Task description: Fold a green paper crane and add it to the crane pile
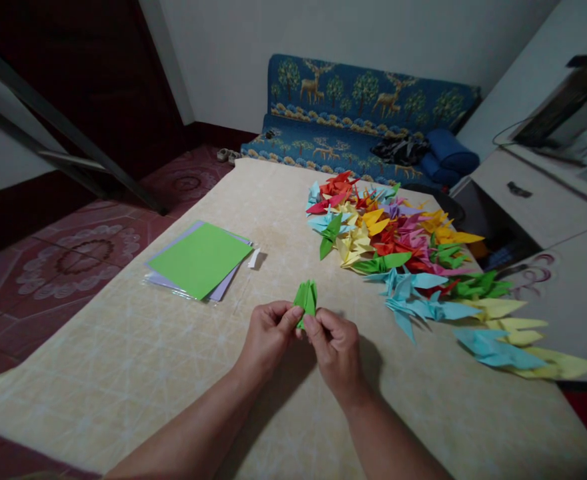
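Observation:
A small folded green paper (306,297) is pinched between both of my hands above the table, its layered end pointing away from me. My left hand (275,327) grips its lower left side with thumb and fingers. On the lower right side, my right hand (334,341) has its thumb pressed against the paper, the other fingers curled behind. To the right lies a large pile of folded paper cranes (398,240) in red, yellow, green, blue, pink and orange. Flat green paper sheets (201,260) rest at the left over purple ones, partly on a clear plastic wrapper.
The table (138,373) has a pale patterned cover. A small white scrap (254,258) lies beside the sheets. Behind the table stands a blue sofa (333,127) with deer and trees. A white cabinet (548,193) is at the right, a metal ladder (68,133) at the left.

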`<state>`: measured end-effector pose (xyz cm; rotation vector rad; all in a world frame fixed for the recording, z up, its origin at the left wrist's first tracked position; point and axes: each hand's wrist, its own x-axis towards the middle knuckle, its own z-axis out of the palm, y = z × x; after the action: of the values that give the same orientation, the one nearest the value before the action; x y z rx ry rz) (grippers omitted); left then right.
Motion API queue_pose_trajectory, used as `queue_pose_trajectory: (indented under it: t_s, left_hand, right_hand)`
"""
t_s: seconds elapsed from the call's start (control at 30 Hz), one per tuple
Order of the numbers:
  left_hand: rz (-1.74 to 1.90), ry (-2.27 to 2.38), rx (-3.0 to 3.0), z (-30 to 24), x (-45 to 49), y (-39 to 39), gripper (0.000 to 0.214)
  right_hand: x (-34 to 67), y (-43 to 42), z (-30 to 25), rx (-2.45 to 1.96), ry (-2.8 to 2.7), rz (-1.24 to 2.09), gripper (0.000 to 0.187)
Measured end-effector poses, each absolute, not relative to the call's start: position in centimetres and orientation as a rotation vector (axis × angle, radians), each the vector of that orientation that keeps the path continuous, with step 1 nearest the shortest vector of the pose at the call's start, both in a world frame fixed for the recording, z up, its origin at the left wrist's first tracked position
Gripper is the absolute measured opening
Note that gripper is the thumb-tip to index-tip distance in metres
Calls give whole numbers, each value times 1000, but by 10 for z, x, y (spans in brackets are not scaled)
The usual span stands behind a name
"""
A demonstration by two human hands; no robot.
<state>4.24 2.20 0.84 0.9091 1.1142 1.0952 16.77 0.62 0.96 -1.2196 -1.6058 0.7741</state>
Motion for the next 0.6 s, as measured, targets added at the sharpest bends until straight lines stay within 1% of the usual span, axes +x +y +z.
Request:
queue_pose_trajectory:
  t_s: [0.17, 0.27, 0.4, 0.6]
  left_hand:
    - [1136, 1157, 992, 5, 43, 23, 43]
    - [1151, 1180, 1072, 7, 43, 23, 41]
    - [1097, 1191, 1259, 10, 42, 21, 40]
    - [947, 1052, 1382, 12, 42, 17, 37]
  right_hand:
    - [167, 6, 7, -1183, -1631, 694, 34]
    - [168, 6, 6, -1188, -1565, 841, 32]
    - [168, 9, 4, -1207, -1309, 1122, 23]
    - [171, 13, 7, -1151, -1096, 1184, 25]
